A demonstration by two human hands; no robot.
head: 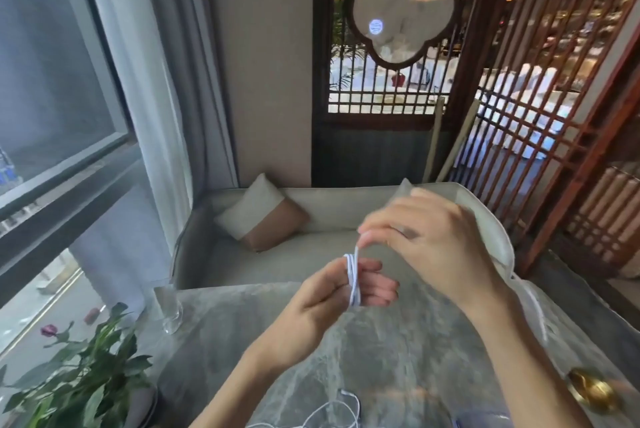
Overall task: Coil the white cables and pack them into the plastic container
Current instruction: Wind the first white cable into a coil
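Note:
A white cable (354, 280) is looped several times around the fingers of my left hand (332, 292), held up over the grey marbled table (242, 341). My right hand (426, 237) is just above and to the right, blurred, pinching the free end of that cable between thumb and fingertips. More loose white cable (332, 410) lies on the table near the bottom edge, with a small plug end showing. A bluish clear plastic edge (485, 419) shows at the bottom right; I cannot tell if it is the container.
A clear glass (171, 310) stands at the table's left edge beside a leafy plant with a purple flower (79, 379). A brass object (594, 391) sits at the right. Beyond the table is a pale sofa (329, 213) with a cushion (263, 216), then a wooden lattice screen (540, 98).

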